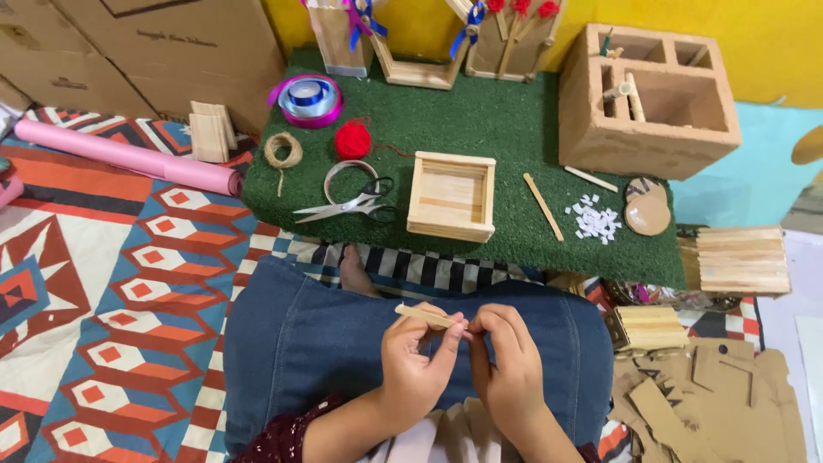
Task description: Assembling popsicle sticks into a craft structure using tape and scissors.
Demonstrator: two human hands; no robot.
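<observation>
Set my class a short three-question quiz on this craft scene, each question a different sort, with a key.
1. True or false: both hands, the left hand and right hand, touch the wooden stick.
2. What lies just left of the square stick tray on the green mat? A) scissors B) pink paper roll C) red yarn ball
3. Fill in: the white paper bits lie to the tray's ____.

Key: 1 true; 2 A; 3 right
</observation>
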